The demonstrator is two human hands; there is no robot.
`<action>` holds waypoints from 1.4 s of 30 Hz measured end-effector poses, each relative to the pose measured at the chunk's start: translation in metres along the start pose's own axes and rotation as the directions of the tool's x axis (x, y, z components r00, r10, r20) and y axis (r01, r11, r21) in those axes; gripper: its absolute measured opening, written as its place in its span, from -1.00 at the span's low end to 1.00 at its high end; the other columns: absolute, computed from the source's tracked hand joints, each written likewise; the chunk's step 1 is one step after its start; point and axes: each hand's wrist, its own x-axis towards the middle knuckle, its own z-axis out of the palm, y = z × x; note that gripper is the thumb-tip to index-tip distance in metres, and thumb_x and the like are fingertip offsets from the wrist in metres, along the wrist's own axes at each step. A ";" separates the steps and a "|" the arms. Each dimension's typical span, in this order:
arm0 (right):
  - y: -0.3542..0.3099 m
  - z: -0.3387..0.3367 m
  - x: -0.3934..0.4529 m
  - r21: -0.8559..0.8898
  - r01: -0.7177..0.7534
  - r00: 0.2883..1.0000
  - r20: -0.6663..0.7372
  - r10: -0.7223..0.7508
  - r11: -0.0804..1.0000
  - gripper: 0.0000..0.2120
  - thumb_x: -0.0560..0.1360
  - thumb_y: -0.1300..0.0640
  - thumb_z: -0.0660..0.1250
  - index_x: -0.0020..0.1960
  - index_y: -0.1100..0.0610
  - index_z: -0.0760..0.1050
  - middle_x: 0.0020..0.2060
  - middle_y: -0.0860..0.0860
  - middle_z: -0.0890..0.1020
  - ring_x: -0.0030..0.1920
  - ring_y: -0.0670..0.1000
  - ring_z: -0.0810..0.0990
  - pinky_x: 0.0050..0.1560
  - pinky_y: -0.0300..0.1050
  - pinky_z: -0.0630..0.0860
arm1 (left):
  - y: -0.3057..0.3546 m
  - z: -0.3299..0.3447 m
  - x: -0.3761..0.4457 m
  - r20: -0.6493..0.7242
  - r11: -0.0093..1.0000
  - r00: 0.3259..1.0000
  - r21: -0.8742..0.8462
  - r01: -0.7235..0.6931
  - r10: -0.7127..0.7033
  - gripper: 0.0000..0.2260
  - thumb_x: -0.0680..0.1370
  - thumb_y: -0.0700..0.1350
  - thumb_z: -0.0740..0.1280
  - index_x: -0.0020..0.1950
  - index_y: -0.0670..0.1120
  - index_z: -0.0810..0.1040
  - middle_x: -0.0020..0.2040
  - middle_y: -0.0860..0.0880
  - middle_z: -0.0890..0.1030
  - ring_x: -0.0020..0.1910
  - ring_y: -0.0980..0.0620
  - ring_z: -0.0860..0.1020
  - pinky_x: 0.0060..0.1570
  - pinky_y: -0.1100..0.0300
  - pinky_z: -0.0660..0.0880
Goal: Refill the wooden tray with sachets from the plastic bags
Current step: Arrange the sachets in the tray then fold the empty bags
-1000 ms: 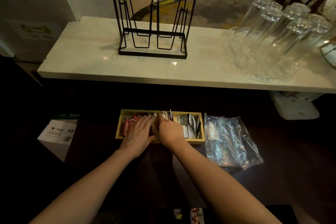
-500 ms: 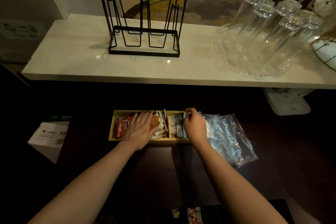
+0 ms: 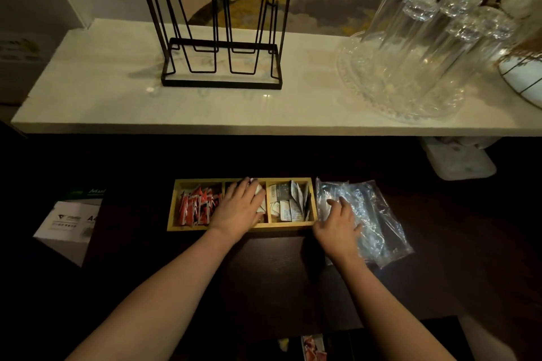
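Observation:
A wooden tray (image 3: 187,227) with three compartments lies on the dark lower surface. Red sachets (image 3: 197,207) fill its left compartment. White and grey sachets (image 3: 289,202) stand in the right one. My left hand (image 3: 239,208) lies flat over the middle compartment, fingers spread, hiding most of its sachets. Clear plastic bags (image 3: 372,217) lie crumpled just right of the tray. My right hand (image 3: 337,227) rests on the bags' left edge with fingers apart; I see nothing gripped in it.
A white counter (image 3: 117,108) runs above the tray, carrying a black wire rack (image 3: 223,38) and a glass dish with upturned glasses (image 3: 425,47). A white paper box (image 3: 69,224) sits at the left. A white block (image 3: 457,160) lies under the counter, right.
My right hand left the tray's right compartment and moved right onto the plastic bags. My left hand stayed over the middle compartment.

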 end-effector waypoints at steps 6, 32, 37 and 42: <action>0.009 -0.008 0.007 -0.016 0.143 0.981 0.133 -0.139 0.990 -0.23 0.41 0.03 0.35 0.50 0.07 0.02 0.54 0.06 -0.04 0.54 0.13 -0.05 0.42 0.45 -0.10 | 0.003 0.000 0.001 0.036 0.998 0.999 0.061 -0.016 0.014 -0.34 0.55 0.24 0.13 0.51 -0.13 0.11 0.54 -0.18 0.12 0.52 -0.19 0.05 0.48 -0.12 0.05; 0.012 0.006 0.035 -0.635 0.192 0.978 0.057 -0.203 0.748 -0.74 0.58 0.16 0.12 0.07 0.21 0.56 0.51 0.32 0.03 0.52 0.31 -0.12 0.49 0.31 -0.13 | 0.002 0.000 0.003 0.083 0.995 0.997 0.104 -0.008 0.000 -0.34 0.56 0.25 0.08 0.53 -0.10 0.07 0.56 -0.17 0.07 0.53 -0.17 0.05 0.47 -0.09 0.03; 0.011 -0.014 0.045 0.319 0.064 0.979 -0.203 0.003 0.945 -0.78 0.52 0.14 0.29 0.01 0.25 0.64 0.20 0.16 0.57 0.13 0.08 0.56 0.07 -0.14 0.52 | -0.001 -0.001 0.004 0.059 0.992 0.998 0.126 -0.023 0.016 -0.40 0.38 0.22 0.40 0.29 -0.13 0.48 0.30 -0.21 0.51 0.28 -0.22 0.48 0.23 -0.11 0.44; 0.006 -0.025 0.033 0.809 -0.125 0.992 0.105 0.069 0.575 -0.85 0.55 0.19 0.26 -0.09 0.21 0.59 -0.23 0.07 0.65 -0.17 0.05 0.61 -0.03 0.01 0.54 | -0.001 0.000 0.007 0.007 0.990 1.000 0.140 -0.023 0.022 -0.41 0.30 0.20 0.49 0.20 -0.11 0.53 0.22 -0.18 0.56 0.18 -0.19 0.54 0.14 -0.07 0.51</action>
